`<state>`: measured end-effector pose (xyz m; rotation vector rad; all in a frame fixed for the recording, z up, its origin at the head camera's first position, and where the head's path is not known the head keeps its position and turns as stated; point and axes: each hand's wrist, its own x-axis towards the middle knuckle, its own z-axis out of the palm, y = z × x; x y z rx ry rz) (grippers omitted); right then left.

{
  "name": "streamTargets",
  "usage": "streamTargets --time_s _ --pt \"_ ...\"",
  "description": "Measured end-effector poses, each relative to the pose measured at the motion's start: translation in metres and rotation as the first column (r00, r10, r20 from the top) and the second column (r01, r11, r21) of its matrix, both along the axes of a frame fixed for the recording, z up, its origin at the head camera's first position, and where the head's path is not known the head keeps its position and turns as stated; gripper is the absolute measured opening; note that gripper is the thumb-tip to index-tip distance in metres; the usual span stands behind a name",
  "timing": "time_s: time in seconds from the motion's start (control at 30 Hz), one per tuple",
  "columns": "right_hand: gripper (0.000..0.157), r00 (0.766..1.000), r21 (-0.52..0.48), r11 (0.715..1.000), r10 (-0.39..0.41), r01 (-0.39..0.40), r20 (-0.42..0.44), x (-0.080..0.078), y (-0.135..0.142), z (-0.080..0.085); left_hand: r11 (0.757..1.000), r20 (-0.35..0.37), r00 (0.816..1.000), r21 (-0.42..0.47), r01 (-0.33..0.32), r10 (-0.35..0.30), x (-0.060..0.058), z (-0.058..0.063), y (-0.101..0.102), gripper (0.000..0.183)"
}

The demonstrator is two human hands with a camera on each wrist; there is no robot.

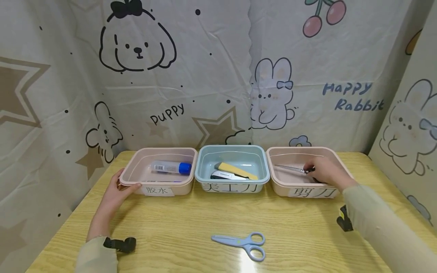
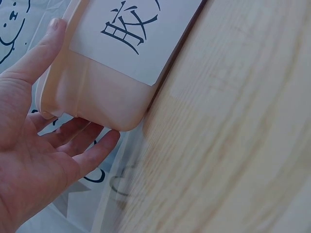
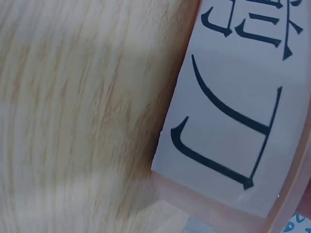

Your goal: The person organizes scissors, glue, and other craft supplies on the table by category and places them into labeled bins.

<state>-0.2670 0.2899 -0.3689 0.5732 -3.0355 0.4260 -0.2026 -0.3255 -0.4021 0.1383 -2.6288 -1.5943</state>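
Note:
My left hand [image 1: 115, 193] holds the near left corner of the left pink bin [image 1: 184, 188], thumb on its front rim and fingers along its side. In the left wrist view that hand [image 2: 46, 150] is beside the bin's labelled wall [image 2: 109, 92]. Inside the right pink bin [image 1: 281, 188], my right hand [image 1: 326, 171] grips a pair of scissors [image 1: 290, 168] by the dark handles, blades pointing left. The right wrist view mostly shows this bin's label [image 3: 223, 121], and the fingers are hidden there. Blue scissors [image 1: 239, 241] lie on the table in front.
A glue bottle [image 1: 167, 167] with a blue cap lies in the left bin. Between the pink bins stands a blue bin [image 1: 200, 178] holding a yellow utility knife [image 1: 237, 170] and a white one [image 1: 227, 175]. A printed curtain [image 1: 211, 76] hangs behind the wooden table [image 1: 170, 227].

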Motion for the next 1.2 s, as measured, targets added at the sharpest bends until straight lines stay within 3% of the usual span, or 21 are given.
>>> streamTargets --time_s 0.1,0.3,0.53,0.63,0.87,1.03,1.2 --pt "0.019 0.999 -0.003 1.0 0.005 -0.005 0.036 -0.002 -0.002 -0.002 1.0 -0.001 1.0 0.001 0.002 -0.002 0.0 0.0 0.0 0.096" --pt "0.012 0.999 0.009 0.999 0.044 -0.044 0.015 -0.002 -0.003 -0.006 1.0 0.001 1.0 -0.01 -0.001 0.001 0.001 0.001 0.002 0.096" --pt "0.012 0.998 -0.059 0.997 -0.053 0.056 0.04 0.0 -0.007 -0.002 1.0 -0.002 1.0 -0.009 -0.005 0.005 0.002 0.002 0.003 0.096" --pt "0.013 0.998 -0.077 0.995 -0.061 0.062 0.014 0.004 -0.014 0.003 1.0 -0.001 1.0 -0.007 -0.006 0.006 0.002 0.002 0.002 0.097" --pt "0.014 0.99 -0.074 0.997 0.001 -0.011 -0.143 0.022 -0.042 0.017 1.0 -0.009 1.0 0.002 -0.002 0.002 0.002 0.002 0.002 0.096" --pt "0.01 0.979 -0.115 0.991 0.044 -0.068 -0.198 0.038 -0.064 0.022 1.0 -0.015 1.0 0.005 -0.001 0.001 0.002 0.001 0.002 0.095" --pt "0.006 0.963 -0.173 0.968 0.14 -0.182 -0.23 0.054 -0.085 0.024 1.0 -0.014 1.0 0.012 0.004 -0.004 0.001 0.0 0.001 0.094"
